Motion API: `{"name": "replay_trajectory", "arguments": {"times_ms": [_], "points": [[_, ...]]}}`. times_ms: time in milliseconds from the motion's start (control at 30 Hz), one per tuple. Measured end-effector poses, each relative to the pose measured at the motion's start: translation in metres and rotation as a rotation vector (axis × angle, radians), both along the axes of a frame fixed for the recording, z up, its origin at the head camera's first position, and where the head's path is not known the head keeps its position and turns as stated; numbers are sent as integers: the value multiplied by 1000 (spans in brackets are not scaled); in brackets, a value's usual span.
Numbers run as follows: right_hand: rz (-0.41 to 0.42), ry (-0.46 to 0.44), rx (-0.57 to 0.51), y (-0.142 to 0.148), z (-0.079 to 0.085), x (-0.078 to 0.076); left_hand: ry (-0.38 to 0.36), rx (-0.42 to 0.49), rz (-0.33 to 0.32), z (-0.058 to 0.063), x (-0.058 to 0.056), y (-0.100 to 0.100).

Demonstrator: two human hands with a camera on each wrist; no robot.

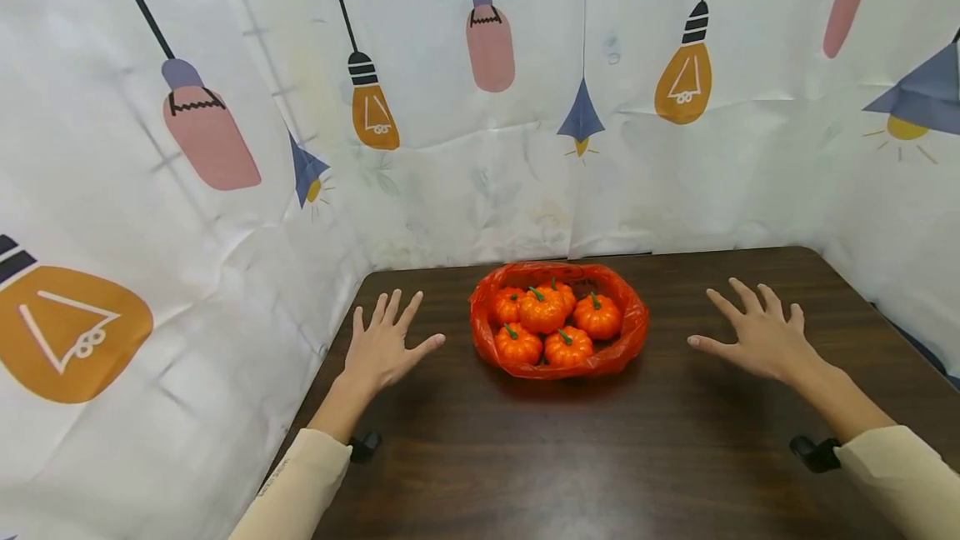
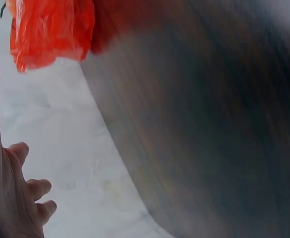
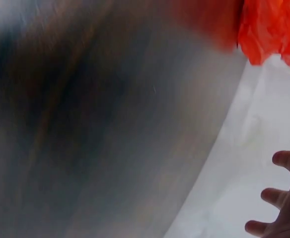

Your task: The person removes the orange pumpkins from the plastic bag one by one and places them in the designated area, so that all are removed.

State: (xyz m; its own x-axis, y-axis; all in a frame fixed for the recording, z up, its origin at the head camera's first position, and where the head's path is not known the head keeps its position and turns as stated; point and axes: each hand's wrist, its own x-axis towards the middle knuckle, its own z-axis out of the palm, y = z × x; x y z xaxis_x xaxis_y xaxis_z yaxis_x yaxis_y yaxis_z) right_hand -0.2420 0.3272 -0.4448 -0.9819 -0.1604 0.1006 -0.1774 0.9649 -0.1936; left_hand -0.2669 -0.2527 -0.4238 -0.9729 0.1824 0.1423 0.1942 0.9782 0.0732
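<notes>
A red plastic bag [image 1: 558, 372] with its mouth spread wide stands toward the back middle of the table. Several small orange pumpkins [image 1: 542, 311] with green stems lie inside it. To the left of the bag my left hand [image 1: 381, 348] has its fingers spread and holds nothing. On the other side, my right hand [image 1: 761, 336] is likewise spread and free of any object, apart from the bag. Both wrist views catch the bag's side at a top corner, with part of the left hand [image 2: 16, 193] and the right hand [image 3: 289, 203] at the edges.
The dark wooden table [image 1: 555, 457] has rounded back corners. White cloth [image 1: 465, 190] printed with hanging lamps and bulbs surrounds it behind and at the left. A black wrist strap mount [image 1: 365, 447] shows at the left cuff, another mount [image 1: 815, 453] at the right.
</notes>
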Motion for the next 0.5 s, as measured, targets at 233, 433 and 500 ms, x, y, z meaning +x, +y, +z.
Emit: {"name": "replay_trajectory", "arguments": {"times_ms": [233, 433, 500], "points": [[25, 7, -26, -21, -12, 9, -4, 15, -18, -18, 6, 18], [57, 19, -82, -37, -15, 14, -4, 97, -38, -24, 3, 35], [76, 28, -112, -43, -14, 14, 5, 139, -47, -26, 1, 41]]}}
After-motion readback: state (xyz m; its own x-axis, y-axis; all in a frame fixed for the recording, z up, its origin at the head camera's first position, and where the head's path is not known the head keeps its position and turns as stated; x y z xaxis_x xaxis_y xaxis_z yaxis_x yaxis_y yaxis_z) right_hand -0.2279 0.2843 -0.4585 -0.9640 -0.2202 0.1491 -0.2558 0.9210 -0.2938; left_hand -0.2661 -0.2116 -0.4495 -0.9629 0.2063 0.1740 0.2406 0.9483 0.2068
